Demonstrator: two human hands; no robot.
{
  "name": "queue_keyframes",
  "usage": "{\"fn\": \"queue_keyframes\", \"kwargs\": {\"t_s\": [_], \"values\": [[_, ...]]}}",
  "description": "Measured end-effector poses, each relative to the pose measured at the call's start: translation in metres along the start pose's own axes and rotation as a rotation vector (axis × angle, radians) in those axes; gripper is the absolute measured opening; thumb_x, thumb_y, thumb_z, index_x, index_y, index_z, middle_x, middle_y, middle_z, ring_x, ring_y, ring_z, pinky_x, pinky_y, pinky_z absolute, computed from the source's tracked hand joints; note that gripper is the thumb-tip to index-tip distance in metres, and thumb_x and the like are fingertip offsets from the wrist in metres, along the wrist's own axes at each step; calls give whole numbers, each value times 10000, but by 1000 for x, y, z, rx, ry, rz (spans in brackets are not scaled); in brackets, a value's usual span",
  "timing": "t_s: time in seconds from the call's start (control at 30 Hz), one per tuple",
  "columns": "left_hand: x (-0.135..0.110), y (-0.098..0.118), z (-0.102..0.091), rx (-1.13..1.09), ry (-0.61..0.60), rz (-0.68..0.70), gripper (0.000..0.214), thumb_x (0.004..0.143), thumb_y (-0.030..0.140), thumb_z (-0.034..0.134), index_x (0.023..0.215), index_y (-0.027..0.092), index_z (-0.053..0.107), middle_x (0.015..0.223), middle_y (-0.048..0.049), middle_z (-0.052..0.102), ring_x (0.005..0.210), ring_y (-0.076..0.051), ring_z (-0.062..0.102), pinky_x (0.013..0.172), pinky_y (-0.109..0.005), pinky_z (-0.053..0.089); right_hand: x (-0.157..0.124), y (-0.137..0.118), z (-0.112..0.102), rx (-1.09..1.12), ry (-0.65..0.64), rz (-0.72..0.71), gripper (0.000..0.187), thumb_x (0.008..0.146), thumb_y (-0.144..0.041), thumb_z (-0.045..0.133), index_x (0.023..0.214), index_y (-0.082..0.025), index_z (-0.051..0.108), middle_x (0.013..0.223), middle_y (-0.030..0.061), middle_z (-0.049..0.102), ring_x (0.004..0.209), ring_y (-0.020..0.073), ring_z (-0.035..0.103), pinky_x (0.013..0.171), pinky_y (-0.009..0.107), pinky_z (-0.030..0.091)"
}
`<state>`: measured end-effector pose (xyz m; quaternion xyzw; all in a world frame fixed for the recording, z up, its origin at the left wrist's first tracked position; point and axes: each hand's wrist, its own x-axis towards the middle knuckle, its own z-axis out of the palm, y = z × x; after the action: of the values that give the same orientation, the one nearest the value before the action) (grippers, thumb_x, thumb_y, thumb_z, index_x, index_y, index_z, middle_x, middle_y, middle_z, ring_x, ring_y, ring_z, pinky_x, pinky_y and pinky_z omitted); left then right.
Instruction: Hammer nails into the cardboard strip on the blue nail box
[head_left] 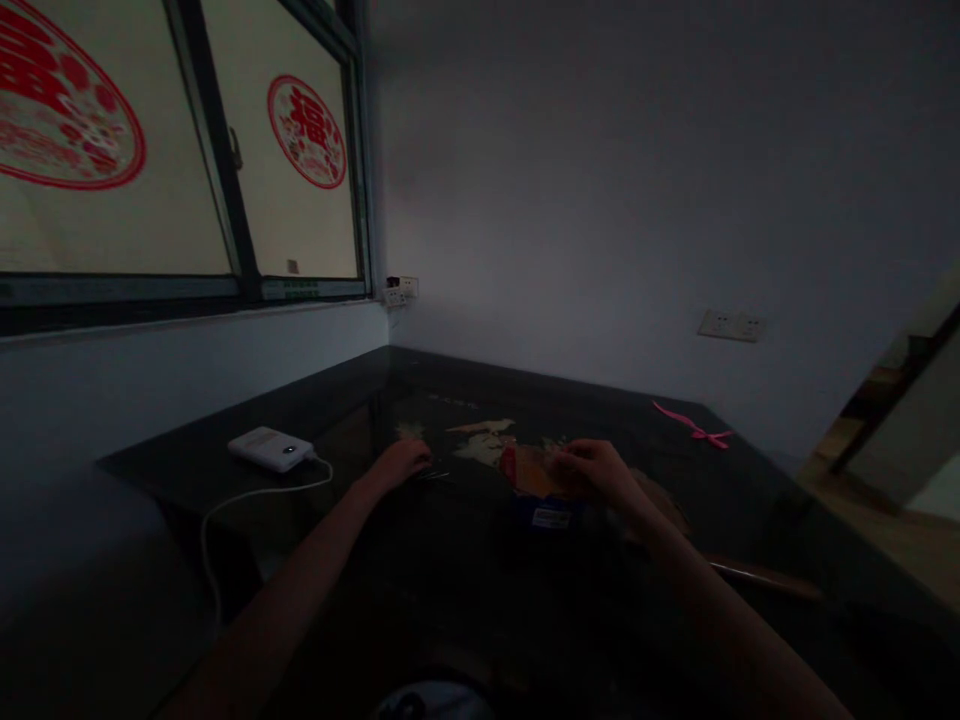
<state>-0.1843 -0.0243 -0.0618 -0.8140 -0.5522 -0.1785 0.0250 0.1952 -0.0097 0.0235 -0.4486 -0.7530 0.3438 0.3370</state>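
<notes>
Dark, glossy worktop [465,560]: far edge runs along the wall, left edge towards the window side; light is dim.

Open box [529,508], blue outside with a white label on its front and a red flap at its left, stands about midway between the left and right edges. Orange-brown shows inside.

Right hand [598,466]: at the upper right of the box, thumb and fingertips drawn close together at the opening. Whether they pinch the box's edge or something inside: cannot tell.

Left hand [403,460]: left of the box, near the worktop surface, fingers curled inwards, little gap seen. Grip on anything: cannot tell.

White power bank [271,449]: near the left corner, cable [259,493] plugged in and hanging over the edge.

Brown stick [765,578]: towards the right edge, partly behind the right forearm.

Tan scraps [484,447]: between the hands, beyond the box, towards the far edge.

Pink ribbon [697,431]: near the far right corner, knotted.

Thin, pale slivers [435,475]: just beside the left fingertips; contact unclear.
</notes>
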Motion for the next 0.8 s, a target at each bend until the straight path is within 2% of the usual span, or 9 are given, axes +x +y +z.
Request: {"fn": "queue_keyframes", "kwargs": {"t_s": [0.1, 0.17, 0.3, 0.4, 0.47, 0.6, 0.7, 0.8], "values": [[1, 3, 1, -33, 3, -9, 139, 801, 247, 550, 870, 161, 635, 888, -55, 630, 844, -164, 569, 748, -258, 416, -6, -15, 6, -87, 76, -40, 275, 685, -391, 598, 670, -125, 666, 656, 54, 662, 627, 159, 586, 545, 228, 410], [0, 2, 2, -63, 2, -4, 151, 810, 258, 538, 879, 169, 639, 895, -47, 630, 843, -155, 571, 749, -248, 415, -13, -31, 15, -81, 58, -72, 267, 699, -389, 595, 671, -133, 664, 639, 38, 654, 612, 150, 578, 535, 220, 402], [-3, 0, 4, -89, 11, -20, 187, 830, 281, 506, 912, 185, 644, 923, -39, 635, 867, -149, 572, 779, -245, 410, -33, -67, 46, 32, -162, -229, 259, 771, -362, 552, 710, -136, 662, 682, 29, 670, 619, 128, 585, 562, 208, 415], [-4, -1, 4, -105, 10, -46, 196, 824, 289, 510, 925, 187, 644, 934, -39, 639, 869, -149, 574, 776, -244, 412, -41, -82, 82, -69, -277, -337, 198, 790, -301, 555, 750, -145, 669, 697, 17, 675, 656, 126, 600, 589, 200, 418], [-4, 0, 4, -119, 5, -58, 198, 814, 287, 516, 925, 184, 644, 918, -39, 642, 850, -147, 576, 758, -237, 417, -37, -83, 107, -232, -308, -390, 167, 806, -269, 543, 830, -169, 676, 764, 14, 691, 691, 125, 617, 612, 197, 420], [-5, 1, 6, -131, -1, -68, 203, 793, 264, 521, 937, 188, 642, 893, -34, 644, 814, -138, 575, 735, -224, 420, -11, -72, 149, -782, -257, -399, 211, 852, -288, 477, 945, -230, 657, 893, 38, 697, 816, 170, 635, 684, 243, 438], [-5, 1, 6, -126, 15, -108, 233, 784, 267, 510, 964, 192, 637, 876, -34, 646, 787, -137, 574, 718, -224, 423, 15, -62, 170, -899, -221, -370, 255, 867, -177, 407, 951, -170, 647, 906, 107, 683, 832, 205, 633, 677, 284, 450], [-6, 2, 6, -134, 20, -136, 298, 761, 234, 501, 1032, 200, 619, 894, -34, 651, 782, -139, 576, 713, -226, 425, 36, -53, 185, -941, -213, -377, 266, 850, -109, 402, 982, -141, 630, 932, 130, 666, 881, 215, 616, 695, 297, 452]]}}
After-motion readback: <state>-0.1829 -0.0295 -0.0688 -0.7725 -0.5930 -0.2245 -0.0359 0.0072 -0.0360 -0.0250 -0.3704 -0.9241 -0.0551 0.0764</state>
